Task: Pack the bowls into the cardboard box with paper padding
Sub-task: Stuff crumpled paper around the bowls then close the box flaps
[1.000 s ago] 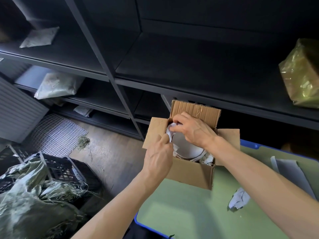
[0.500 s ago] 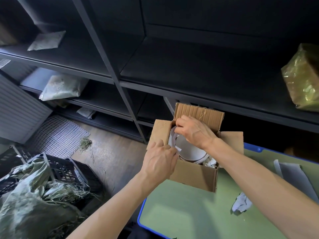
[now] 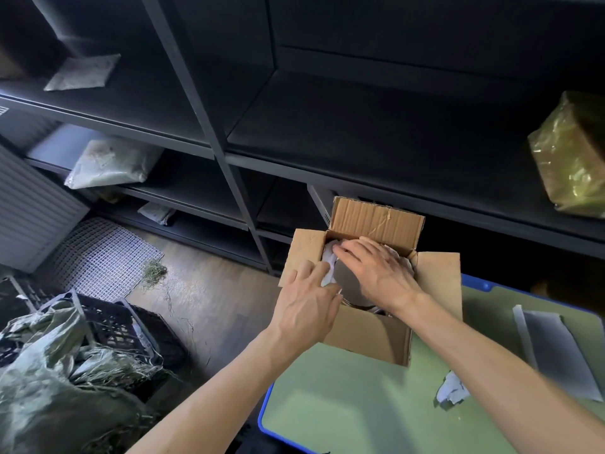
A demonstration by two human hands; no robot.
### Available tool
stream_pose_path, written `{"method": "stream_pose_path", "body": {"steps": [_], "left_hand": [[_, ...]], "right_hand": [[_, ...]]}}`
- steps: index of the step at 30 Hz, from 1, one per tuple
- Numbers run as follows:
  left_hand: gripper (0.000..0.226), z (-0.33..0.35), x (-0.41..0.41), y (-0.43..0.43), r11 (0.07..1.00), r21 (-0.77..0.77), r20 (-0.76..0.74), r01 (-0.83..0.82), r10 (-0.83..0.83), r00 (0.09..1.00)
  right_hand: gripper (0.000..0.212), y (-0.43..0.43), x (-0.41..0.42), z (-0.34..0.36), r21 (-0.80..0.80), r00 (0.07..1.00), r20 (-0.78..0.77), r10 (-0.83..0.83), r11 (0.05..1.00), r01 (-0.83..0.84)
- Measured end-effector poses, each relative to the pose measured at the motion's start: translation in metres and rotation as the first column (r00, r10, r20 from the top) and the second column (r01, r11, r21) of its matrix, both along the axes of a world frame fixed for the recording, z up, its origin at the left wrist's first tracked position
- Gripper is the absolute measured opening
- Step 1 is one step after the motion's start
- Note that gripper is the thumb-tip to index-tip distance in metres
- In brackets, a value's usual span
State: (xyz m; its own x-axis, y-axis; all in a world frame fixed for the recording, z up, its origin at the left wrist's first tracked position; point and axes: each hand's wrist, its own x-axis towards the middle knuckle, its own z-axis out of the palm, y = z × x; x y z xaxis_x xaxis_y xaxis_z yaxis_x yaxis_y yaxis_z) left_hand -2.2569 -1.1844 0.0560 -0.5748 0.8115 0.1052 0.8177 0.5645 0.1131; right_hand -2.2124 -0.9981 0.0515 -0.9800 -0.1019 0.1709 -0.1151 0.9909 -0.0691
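An open cardboard box (image 3: pixel 366 335) stands on the far left corner of a green table (image 3: pixel 360 404). Inside it lies a white bowl (image 3: pixel 347 283), mostly hidden by my hands. White crumpled paper (image 3: pixel 329 260) is wedged between the bowl and the box's left wall. My left hand (image 3: pixel 307 306) rests over the box's near left edge, its fingertips pinching the paper. My right hand (image 3: pixel 373 273) lies flat over the bowl, fingers reaching to the paper at the far left corner.
A crumpled paper scrap (image 3: pixel 451 389) and flat grey sheets (image 3: pixel 556 352) lie on the table to the right. Dark metal shelving (image 3: pixel 229 158) stands behind, with a wrapped yellow-green bundle (image 3: pixel 569 158). A black crate (image 3: pixel 124 329) and green sacks (image 3: pixel 49 388) sit on the floor at left.
My right hand has flattened down over the bowl and reached left to the paper. My left hand has shifted slightly up along the box's left edge.
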Motion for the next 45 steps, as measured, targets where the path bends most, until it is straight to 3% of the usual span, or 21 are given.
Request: {"method": "stream_pose_path", "body": {"steps": [2, 7, 17, 32, 45], "left_hand": [[0.035, 0.001, -0.001, 0.002, 1.000, 0.004, -0.007, 0.007, -0.007, 1.000], [0.033, 0.000, -0.002, -0.001, 0.999, 0.023, -0.001, 0.047, -0.047, 0.999], [0.039, 0.006, -0.013, -0.012, 0.993, -0.072, -0.048, 0.089, -0.093, 0.995], [0.030, 0.000, -0.013, -0.031, 0.991, 0.015, 0.049, 0.134, -0.135, 0.990], [0.046, 0.011, -0.016, 0.000, 0.982, -0.033, -0.153, 0.187, -0.189, 0.970]], "right_hand": [[0.056, 0.001, 0.002, -0.005, -0.043, 1.000, 0.000, -0.017, 0.999, 0.017], [0.058, -0.004, -0.004, -0.001, -0.063, 0.981, 0.180, -0.078, 0.994, 0.090], [0.074, -0.008, 0.005, 0.007, -0.001, 0.951, 0.290, -0.106, 0.994, 0.111], [0.068, -0.009, 0.012, 0.013, -0.051, 0.965, 0.244, -0.091, 0.993, 0.107], [0.067, -0.018, 0.025, 0.012, -0.085, 0.973, 0.213, -0.089, 0.990, 0.109]]}}
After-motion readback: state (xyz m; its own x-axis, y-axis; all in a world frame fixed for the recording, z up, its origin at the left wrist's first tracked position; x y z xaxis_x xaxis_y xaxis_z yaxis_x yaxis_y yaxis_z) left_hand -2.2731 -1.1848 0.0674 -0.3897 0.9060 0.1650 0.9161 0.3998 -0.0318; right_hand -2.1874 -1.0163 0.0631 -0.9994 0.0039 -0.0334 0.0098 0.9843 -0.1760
